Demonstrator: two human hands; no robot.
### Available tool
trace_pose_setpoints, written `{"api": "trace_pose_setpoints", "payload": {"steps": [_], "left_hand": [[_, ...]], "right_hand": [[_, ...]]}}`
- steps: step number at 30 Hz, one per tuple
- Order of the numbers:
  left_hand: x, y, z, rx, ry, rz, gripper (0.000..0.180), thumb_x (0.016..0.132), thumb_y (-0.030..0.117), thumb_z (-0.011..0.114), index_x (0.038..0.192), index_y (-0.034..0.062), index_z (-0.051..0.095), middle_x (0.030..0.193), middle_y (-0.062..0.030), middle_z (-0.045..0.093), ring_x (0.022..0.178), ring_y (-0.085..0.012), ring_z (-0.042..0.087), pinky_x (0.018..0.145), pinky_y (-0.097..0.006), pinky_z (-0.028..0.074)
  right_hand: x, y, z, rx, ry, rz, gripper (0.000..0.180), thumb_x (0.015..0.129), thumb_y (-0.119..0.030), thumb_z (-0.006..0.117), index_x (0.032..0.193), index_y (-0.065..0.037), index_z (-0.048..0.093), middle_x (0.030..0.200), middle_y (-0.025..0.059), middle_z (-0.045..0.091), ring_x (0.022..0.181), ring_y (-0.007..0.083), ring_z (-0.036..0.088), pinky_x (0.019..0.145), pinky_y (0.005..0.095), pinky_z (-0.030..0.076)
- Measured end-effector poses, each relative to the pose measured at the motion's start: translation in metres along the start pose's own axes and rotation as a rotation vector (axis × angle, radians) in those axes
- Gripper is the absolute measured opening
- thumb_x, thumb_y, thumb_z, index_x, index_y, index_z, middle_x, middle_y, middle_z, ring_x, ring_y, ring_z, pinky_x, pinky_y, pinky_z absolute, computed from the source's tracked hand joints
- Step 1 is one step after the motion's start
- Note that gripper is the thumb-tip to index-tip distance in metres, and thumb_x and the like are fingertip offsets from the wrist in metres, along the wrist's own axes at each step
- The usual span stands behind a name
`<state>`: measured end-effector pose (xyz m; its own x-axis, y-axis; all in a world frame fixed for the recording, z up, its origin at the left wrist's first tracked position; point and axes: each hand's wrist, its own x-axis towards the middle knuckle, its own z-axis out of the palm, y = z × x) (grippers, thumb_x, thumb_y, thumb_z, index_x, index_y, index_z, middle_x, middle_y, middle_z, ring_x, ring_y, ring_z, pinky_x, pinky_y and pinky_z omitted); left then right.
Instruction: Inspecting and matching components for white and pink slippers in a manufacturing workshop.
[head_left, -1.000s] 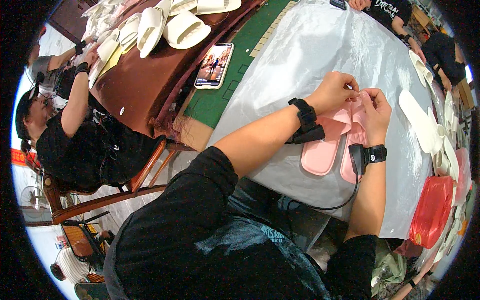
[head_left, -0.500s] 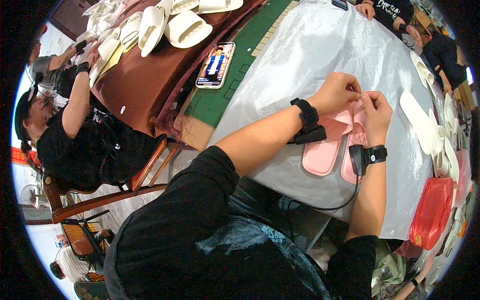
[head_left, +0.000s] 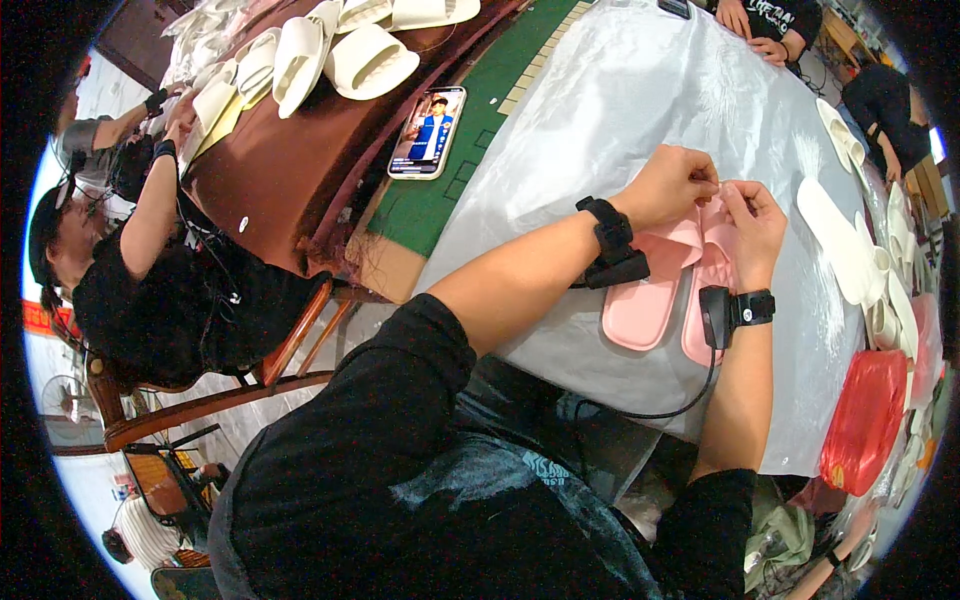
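Note:
A pair of pink slippers (head_left: 640,305) lies side by side on the grey plastic-covered table, their straps partly behind my hands. My left hand (head_left: 675,185) is over the strap end of the pair, fingertips pinched together. Close beside it, my right hand (head_left: 755,222) has its thumb and forefinger pinched too, just above the right slipper. The two sets of fingertips nearly meet. Whatever is between them is too small to make out. Black bands with small boxes sit on both of my wrists, and a cable runs from the right one.
Cream slippers (head_left: 372,62) are heaped on the brown-covered table to the left, beside a phone (head_left: 428,133) with a lit screen. Along the right edge lie white slipper pieces (head_left: 838,240) and a red plastic package (head_left: 862,422). Other people work at the left and far right.
My hands stay almost in place, with a slight gap now showing between the fingertips. At the far end, another person's hand has come down onto the table. The phone picture has changed.

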<state>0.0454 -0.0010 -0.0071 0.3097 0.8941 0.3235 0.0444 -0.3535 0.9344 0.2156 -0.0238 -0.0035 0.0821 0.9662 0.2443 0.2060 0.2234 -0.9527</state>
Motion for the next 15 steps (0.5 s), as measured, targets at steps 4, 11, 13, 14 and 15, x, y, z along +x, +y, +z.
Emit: {"api": "trace_pose_setpoints", "payload": {"steps": [4, 11, 13, 14, 15], "left_hand": [[-0.0007, 0.0013, -0.0004, 0.021, -0.012, -0.002, 0.006, 0.084, 0.003, 0.065, 0.082, -0.0032, 0.066, 0.071, -0.0085, 0.067, 0.065, -0.0126, 0.064, 0.062, -0.028, 0.052], [-0.0012, -0.0008, 0.001, 0.033, 0.01, 0.007, 0.006, 0.083, 0.003, 0.066, 0.083, -0.0038, 0.067, 0.072, -0.0102, 0.068, 0.064, -0.0131, 0.065, 0.06, -0.029, 0.053], [-0.0008, -0.0021, 0.0011, 0.035, 0.014, 0.014, 0.006, 0.082, 0.002, 0.066, 0.082, -0.0038, 0.067, 0.072, -0.0103, 0.069, 0.064, -0.0131, 0.064, 0.059, -0.029, 0.053], [-0.0006, -0.0027, 0.0011, 0.042, 0.014, 0.027, 0.006, 0.082, 0.002, 0.067, 0.082, -0.004, 0.067, 0.072, -0.0103, 0.069, 0.063, -0.0131, 0.064, 0.059, -0.029, 0.053], [-0.0003, -0.0031, 0.0012, 0.051, 0.009, 0.027, 0.007, 0.082, 0.003, 0.067, 0.081, -0.0041, 0.067, 0.072, -0.0104, 0.069, 0.063, -0.0131, 0.064, 0.059, -0.029, 0.053]], "right_hand": [[0.0, 0.0017, 0.0022, 0.023, -0.025, 0.01, 0.011, 0.088, -0.01, 0.068, 0.089, 0.001, 0.068, 0.08, 0.0017, 0.066, 0.07, 0.0073, 0.057, 0.064, 0.0221, 0.046], [-0.0017, -0.0013, 0.0018, -0.01, -0.028, 0.009, 0.011, 0.088, -0.009, 0.067, 0.087, 0.002, 0.068, 0.078, 0.0021, 0.066, 0.067, 0.0079, 0.057, 0.062, 0.0225, 0.046], [-0.0011, -0.0015, 0.0019, 0.006, -0.046, 0.027, 0.01, 0.088, -0.008, 0.067, 0.087, 0.002, 0.068, 0.077, 0.0021, 0.066, 0.067, 0.0078, 0.057, 0.062, 0.0224, 0.046], [-0.0007, -0.0015, 0.0019, -0.013, -0.041, 0.014, 0.01, 0.088, -0.008, 0.067, 0.087, 0.002, 0.068, 0.077, 0.0021, 0.066, 0.067, 0.0078, 0.057, 0.062, 0.0223, 0.046], [-0.0004, -0.0016, 0.0018, 0.004, -0.054, 0.023, 0.01, 0.088, -0.008, 0.067, 0.087, 0.002, 0.068, 0.077, 0.0021, 0.066, 0.067, 0.0078, 0.057, 0.062, 0.0223, 0.046]]}}
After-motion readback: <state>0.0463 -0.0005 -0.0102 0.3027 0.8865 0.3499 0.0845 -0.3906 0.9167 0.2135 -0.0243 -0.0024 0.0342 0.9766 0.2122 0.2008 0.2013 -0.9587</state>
